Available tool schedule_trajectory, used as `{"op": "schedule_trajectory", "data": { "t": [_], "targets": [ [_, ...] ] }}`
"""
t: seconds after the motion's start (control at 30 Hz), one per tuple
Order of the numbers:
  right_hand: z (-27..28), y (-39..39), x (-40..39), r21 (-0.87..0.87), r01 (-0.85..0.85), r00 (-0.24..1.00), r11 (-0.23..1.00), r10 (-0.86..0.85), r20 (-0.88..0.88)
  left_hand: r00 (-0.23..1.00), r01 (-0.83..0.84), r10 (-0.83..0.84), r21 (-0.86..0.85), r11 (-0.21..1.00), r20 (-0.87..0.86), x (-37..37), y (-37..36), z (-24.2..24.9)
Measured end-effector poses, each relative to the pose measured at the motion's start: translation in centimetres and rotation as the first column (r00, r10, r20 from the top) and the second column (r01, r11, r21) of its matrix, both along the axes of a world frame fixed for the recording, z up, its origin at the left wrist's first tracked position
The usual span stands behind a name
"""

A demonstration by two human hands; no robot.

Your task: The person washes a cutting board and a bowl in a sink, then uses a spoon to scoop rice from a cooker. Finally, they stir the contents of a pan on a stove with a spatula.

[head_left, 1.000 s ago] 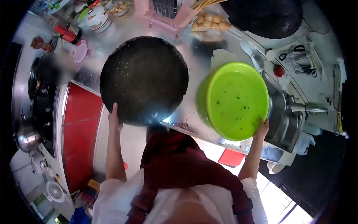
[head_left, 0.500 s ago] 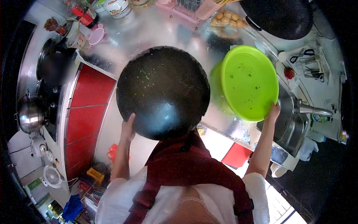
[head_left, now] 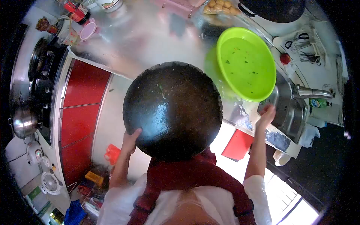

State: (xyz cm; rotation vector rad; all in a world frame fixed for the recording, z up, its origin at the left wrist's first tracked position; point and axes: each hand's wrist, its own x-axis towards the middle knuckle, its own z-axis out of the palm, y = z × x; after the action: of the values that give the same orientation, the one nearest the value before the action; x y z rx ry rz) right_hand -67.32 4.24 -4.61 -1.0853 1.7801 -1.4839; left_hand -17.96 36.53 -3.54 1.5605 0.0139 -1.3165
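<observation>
A large dark wok [head_left: 172, 110] with small bits of food on its inner surface is held in front of my body. My left hand [head_left: 132, 140] grips its lower left rim, thumb on the inside. A green plastic basin [head_left: 247, 63] with scattered green scraps inside rests at the right of the metal counter [head_left: 150, 37]. Just below the basin's lower rim, near the sink, is my right hand [head_left: 266, 114], apart from the basin. Its fingers are blurred and look curled, so their exact pose is unclear.
A steel sink [head_left: 288, 116] with a faucet [head_left: 313, 92] lies at the right. Beyond the basin are a bag of round yellowish items [head_left: 221, 7] and another dark pan [head_left: 277, 9]. The stove with a steel pot [head_left: 25, 122] is at the far left, above red cabinets [head_left: 80, 108].
My right hand has let go of the green basin and is now apart from it. The wok in my left hand has come closer to my body and slightly right.
</observation>
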Motion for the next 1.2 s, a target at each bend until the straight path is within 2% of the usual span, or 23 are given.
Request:
{"op": "schedule_trajectory", "data": {
  "t": [0.03,0.07,0.1,0.2,0.27,0.33,0.4,0.57,0.63,0.67,0.7,0.73,0.77,0.8,0.87,0.93,1.0,1.07,1.1,1.13,1.2],
  "targets": [
    [1.3,3.8,2.6,0.119,-0.005,0.987,0.993,0.024,-0.161,0.999,-0.01,0.01,-0.006,1.0,0.03,-0.7,0.1,0.0],
    [1.9,7.1,4.3,0.215,-0.036,0.991,0.976,0.062,-0.115,0.998,-0.016,0.016,-0.008,1.0,0.062,-1.4,0.2,0.1],
    [2.9,10.1,5.9,0.283,-0.137,0.979,0.949,0.173,-0.105,0.998,-0.005,0.006,-0.006,1.0,0.063,-2.2,0.4,0.3],
    [2.5,17.0,6.5,0.502,-0.366,0.913,0.783,0.407,0.03,0.996,0.032,-0.035,0.034,0.999,0.081,-5.6,1.2,1.2],
    [1.1,18.8,5.0,0.554,-0.484,0.851,0.677,0.512,0.119,0.997,-0.068,0.068,-0.017,0.998,0.035,-9.0,1.9,1.5],
    [1.5,18.6,4.0,0.52,-0.6,0.797,0.608,0.516,0.316,0.997,-0.068,0.067,0.024,0.997,0.031,-12.8,3.0,1.7],
    [1.4,18.7,2.5,0.43,-0.656,0.754,0.62,0.511,0.414,0.992,-0.12,0.121,0.024,0.992,-0.023,-16.4,4.7,1.0],
    [0.7,20.6,-5.6,0.425,-0.604,0.789,0.674,0.43,0.44,0.991,-0.127,0.129,-0.068,0.99,0.021,-25.1,4.9,1.7],
    [0.9,21.7,-8.8,0.412,-0.583,0.793,0.7,0.38,0.476,0.999,0.015,-0.014,-0.003,1.0,0.044,-27.1,4.0,3.5],
    [0.9,21.9,-10.1,0.391,-0.569,0.787,0.724,0.341,0.513,0.999,0.014,-0.014,-0.003,1.0,0.047,-27.9,3.7,3.4],
    [1.8,22.3,-11.5,0.416,-0.539,0.815,0.733,0.329,0.476,0.996,0.084,-0.083,-0.038,0.996,0.012,-28.6,3.6,2.8],
    [3.1,22.4,-12.3,0.35,-0.509,0.823,0.786,0.327,0.464,0.988,0.154,-0.156,-0.078,0.985,-0.019,-29.2,3.5,2.1],
    [3.3,22.7,-13.4,0.325,-0.493,0.814,0.807,0.297,0.499,0.978,0.207,-0.208,-0.186,0.961,0.01,-30.0,3.2,0.1],
    [3.4,22.9,-14.7,0.297,-0.474,0.803,0.829,0.268,0.533,0.978,0.207,-0.207,-0.091,0.974,0.004,-30.9,2.6,-0.1],
    [0.8,23.7,-18.2,0.337,-0.42,0.84,0.843,0.219,0.497,0.963,0.264,-0.253,-0.129,0.956,0.097,-33.7,-0.8,2.6],
    [2.0,23.8,-19.6,0.308,-0.362,0.843,0.88,0.167,0.512,0.963,0.269,-0.27,-0.119,0.956,0.01,-35.6,-2.9,3.7],
    [2.2,23.9,-21.5,0.367,-0.302,0.863,0.88,0.089,0.497,0.947,0.322,-0.32,-0.157,0.934,0.037,-36.8,-3.6,3.0],
    [3.9,23.6,-22.0,0.341,-0.299,0.859,0.891,0.095,0.503,0.927,0.359,-0.375,-0.217,0.908,-0.032,-37.7,-5.2,2.8],
    [4.0,23.1,-22.5,0.342,-0.274,0.872,0.899,0.082,0.482,0.913,0.404,-0.408,-0.159,0.901,0.006,-38.6,-6.3,5.1],
    [4.1,22.4,-23.2,0.342,-0.251,0.885,0.906,0.071,0.459,0.91,0.41,-0.415,-0.175,0.895,0.01,-39.1,-7.1,4.9],
    [3.2,21.5,-24.7,0.288,-0.225,0.898,0.931,0.084,0.432,0.895,0.392,-0.435,-0.296,0.871,-0.094,-40.1,-7.6,4.6]
  ]
}}
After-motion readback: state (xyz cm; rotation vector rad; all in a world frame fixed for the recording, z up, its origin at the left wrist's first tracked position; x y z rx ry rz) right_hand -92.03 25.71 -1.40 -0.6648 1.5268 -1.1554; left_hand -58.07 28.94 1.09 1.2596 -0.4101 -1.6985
